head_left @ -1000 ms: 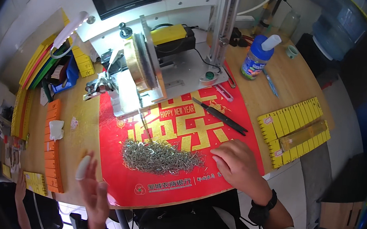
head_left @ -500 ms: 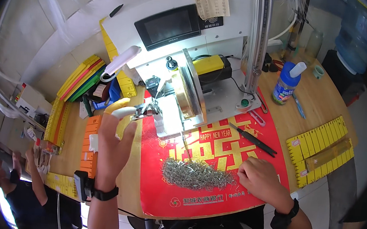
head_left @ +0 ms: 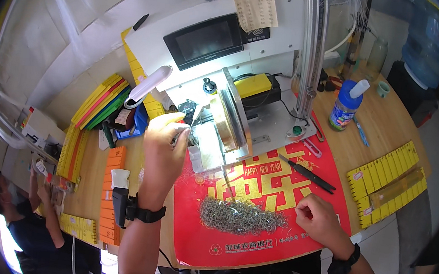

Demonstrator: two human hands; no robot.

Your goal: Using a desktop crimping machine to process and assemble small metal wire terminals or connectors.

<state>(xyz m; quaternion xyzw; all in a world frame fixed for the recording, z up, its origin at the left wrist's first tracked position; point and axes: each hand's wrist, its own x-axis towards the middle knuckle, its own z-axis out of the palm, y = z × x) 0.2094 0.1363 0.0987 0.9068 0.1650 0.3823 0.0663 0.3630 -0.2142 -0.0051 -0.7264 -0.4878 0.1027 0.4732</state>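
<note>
1. Seen from the head camera, the person's left hand [head_left: 165,139] is raised to the near side of a white machine [head_left: 287,42], under a lit lamp [head_left: 149,84]; half a second earlier its thumb and fingers stood spread, and now they draw together
2. The left fingertips meet beside the machine's small metal parts; whether they pinch anything is lost in the glare, so the grip cannot be told
3. The right hand [head_left: 318,220] stays low, fingers curled, just beside the right end of a pile of metal bits [head_left: 240,217]; whether something is tucked inside cannot be told
4. The pile lies on a red sheet [head_left: 186,236] at the table's front, a thin strand [head_left: 227,178] running from the machine to its top edge
5. The change suggests the close work is now at the machine, with the pile left in place; a black tool [head_left: 307,174] lies untouched behind the right hand
</note>
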